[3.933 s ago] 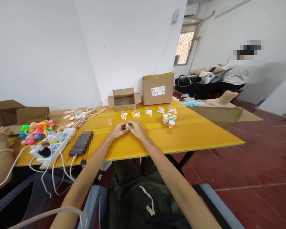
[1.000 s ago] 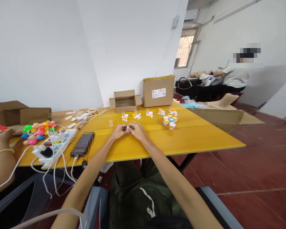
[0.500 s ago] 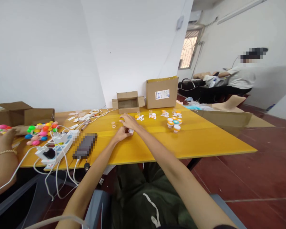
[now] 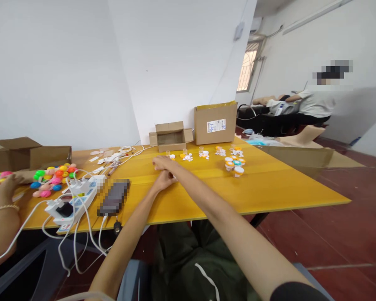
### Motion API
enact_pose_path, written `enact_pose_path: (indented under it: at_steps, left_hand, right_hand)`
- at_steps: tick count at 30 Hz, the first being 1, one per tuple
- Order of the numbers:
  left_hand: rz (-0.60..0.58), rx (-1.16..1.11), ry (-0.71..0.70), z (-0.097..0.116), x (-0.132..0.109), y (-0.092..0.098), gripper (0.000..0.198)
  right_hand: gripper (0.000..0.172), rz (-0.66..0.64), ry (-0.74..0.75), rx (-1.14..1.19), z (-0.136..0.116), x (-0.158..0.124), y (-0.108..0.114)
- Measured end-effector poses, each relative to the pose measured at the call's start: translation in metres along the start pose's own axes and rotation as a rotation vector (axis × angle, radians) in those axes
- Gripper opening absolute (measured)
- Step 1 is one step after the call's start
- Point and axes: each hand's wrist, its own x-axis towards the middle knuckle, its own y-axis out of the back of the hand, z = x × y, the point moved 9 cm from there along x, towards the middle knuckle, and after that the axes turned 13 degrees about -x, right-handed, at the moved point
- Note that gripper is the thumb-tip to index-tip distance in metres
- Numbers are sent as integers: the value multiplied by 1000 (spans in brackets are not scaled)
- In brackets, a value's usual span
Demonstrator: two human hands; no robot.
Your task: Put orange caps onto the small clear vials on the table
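My left hand rests low over the yellow table, its fingers and thumb closed round a small piece that is mostly hidden; a bit of white shows at the thumb. My right hand reaches across just beyond it, fingers curled downward, and what is under them cannot be seen. Past my right hand stands a small clear cup with a white piece beside it. To the right, small piles of white pieces lie by clear cups and orange lids. A cluster of small jars with white, orange and teal tops stands further right.
An open carton and a closed carton stand at the back. At left are a phone, a power strip with cables, coloured balls and another person's hand. A person sits far right.
My right hand has moved left and down over the spot where a clear cup stood, which is now out of sight. The white piece in my left hand is now mostly hidden.
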Motion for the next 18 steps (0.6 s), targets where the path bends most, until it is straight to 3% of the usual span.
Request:
enact_pose_path:
  at_steps: [6,9,13,18]
  left_hand:
    - [20,-129,66,-7,4,-3,29]
    - [52,-165,65,-8,3,0,32]
    - [65,-186,53,-5,2,3,36]
    - [51,-191,63,-2,3,4,38]
  right_hand:
    - [23,118,-15,104,59,-43,34]
    - [20,198,44,193,71,-72,50]
    - [18,161,172,279,63,-97,47]
    - [19,150,291,210,41,-98,38]
